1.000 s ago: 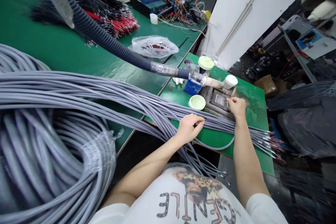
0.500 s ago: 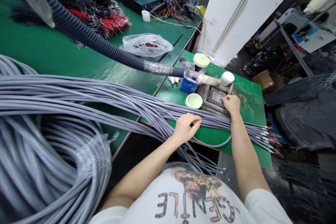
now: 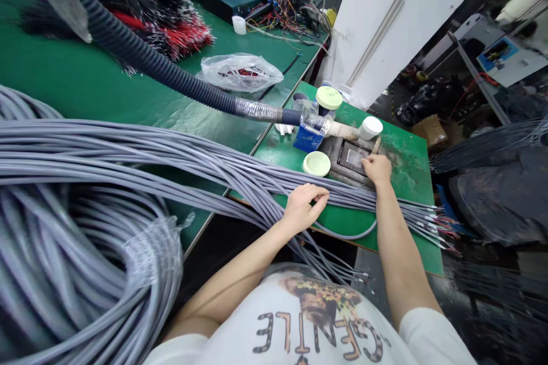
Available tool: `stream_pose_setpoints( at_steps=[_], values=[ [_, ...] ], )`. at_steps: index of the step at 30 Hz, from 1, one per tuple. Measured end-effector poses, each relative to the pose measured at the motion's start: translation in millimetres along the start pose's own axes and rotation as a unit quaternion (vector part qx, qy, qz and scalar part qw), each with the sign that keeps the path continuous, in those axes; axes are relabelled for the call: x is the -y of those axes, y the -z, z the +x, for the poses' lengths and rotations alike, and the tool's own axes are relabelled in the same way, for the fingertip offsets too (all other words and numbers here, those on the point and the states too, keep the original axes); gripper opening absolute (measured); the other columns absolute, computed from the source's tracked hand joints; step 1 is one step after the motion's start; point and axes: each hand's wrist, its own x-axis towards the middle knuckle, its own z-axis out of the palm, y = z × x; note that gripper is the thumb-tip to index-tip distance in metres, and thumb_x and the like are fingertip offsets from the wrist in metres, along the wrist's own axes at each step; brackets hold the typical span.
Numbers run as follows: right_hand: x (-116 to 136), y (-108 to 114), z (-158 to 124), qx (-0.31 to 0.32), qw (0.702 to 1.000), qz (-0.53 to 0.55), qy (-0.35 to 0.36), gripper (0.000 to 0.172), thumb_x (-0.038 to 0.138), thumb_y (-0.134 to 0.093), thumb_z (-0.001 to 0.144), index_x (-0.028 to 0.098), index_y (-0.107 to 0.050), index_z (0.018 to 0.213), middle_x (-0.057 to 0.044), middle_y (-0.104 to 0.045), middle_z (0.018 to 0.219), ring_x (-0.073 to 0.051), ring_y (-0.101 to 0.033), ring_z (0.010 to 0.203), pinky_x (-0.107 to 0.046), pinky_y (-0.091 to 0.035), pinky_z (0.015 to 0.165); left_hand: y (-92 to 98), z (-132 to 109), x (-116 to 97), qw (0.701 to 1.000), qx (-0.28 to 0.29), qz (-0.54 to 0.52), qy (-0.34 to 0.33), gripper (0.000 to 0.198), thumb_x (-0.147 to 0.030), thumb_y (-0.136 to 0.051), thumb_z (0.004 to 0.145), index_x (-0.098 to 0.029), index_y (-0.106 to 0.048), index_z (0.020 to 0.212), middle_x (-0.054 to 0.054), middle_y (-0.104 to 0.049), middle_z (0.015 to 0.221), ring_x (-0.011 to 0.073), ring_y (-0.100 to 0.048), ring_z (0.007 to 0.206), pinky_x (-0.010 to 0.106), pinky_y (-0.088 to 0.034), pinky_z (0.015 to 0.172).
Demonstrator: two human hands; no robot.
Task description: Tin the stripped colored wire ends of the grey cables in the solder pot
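Right now the left hand point(image 3: 303, 209) lies on top of the grey cable bundle point(image 3: 240, 174), its fingers curled and its thumb and forefinger nearly together. Whether that grip pinches a single cable, I cannot tell. The right hand point(image 3: 377, 170) rests on the same bundle farther along, its fingers bunched, and I cannot tell whether its grip is clamped on anything. Its fingertips sit just beside a metal plate point(image 3: 353, 158) set in a dark fixture, at 11 o'clock from that wrist.

The bundle crosses a green tabletop point(image 3: 411, 182), running from a plastic-wrapped coil point(image 3: 149, 254) at 9 o'clock to stripped cable ends point(image 3: 436, 222) at 3 o'clock. Near the plate stand a green-lidded jar point(image 3: 316, 163) at 9 o'clock and a blue box point(image 3: 309, 138) at 10 o'clock. A corrugated black conduit point(image 3: 158, 71) comes in from 10 o'clock and ends above that box. Farther off, at 11 o'clock, lies a plastic bag of red wires point(image 3: 241, 73).
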Motion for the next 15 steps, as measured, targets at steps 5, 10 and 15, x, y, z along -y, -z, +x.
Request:
stream_pose_setpoints(
  at_steps=[5, 10, 15],
  values=[
    [1, 13, -9, -0.034, 0.997, 0.063, 0.017, 0.031, 0.04, -0.056, 0.076, 0.016, -0.072, 0.065, -0.004, -0.062, 0.06, -0.018, -0.057, 0.064, -0.026, -0.035, 0.059, -1.5, 1, 2, 1.0, -0.005, -0.002, 0.001, 0.012, -0.02, -0.055, 0.087, -0.018, -0.067, 0.085, 0.002, -0.065, 0.071, 0.0145, -0.056, 0.068, 0.029, -0.044, 0.07],
    [20, 47, -55, -0.067, 0.957, 0.277, 0.05, 0.034, 0.044, -0.061, 0.077, 0.016, -0.063, 0.059, 0.003, -0.045, 0.051, -0.011, -0.044, 0.052, -0.024, -0.032, 0.052, 0.1, 2, 1, 0.999, -0.016, -0.034, 0.011, 0.012, -0.021, -0.058, 0.085, -0.019, -0.07, 0.084, 0.002, -0.065, 0.07, 0.0145, -0.056, 0.068, 0.029, -0.044, 0.07],
    [58, 75, -113, -0.031, 0.893, 0.444, 0.065, 0.031, 0.035, -0.067, 0.076, 0.016, -0.057, 0.053, 0.005, -0.041, 0.051, -0.009, -0.038, 0.052, -0.025, -0.029, 0.052, -9.6, 3, -6, 0.954, -0.042, -0.257, 0.148, 0.015, -0.029, -0.069, 0.078, -0.018, -0.073, 0.087, 0.004, -0.068, 0.078, 0.0133, -0.059, 0.07, 0.027, -0.045, 0.069]
  ],
)
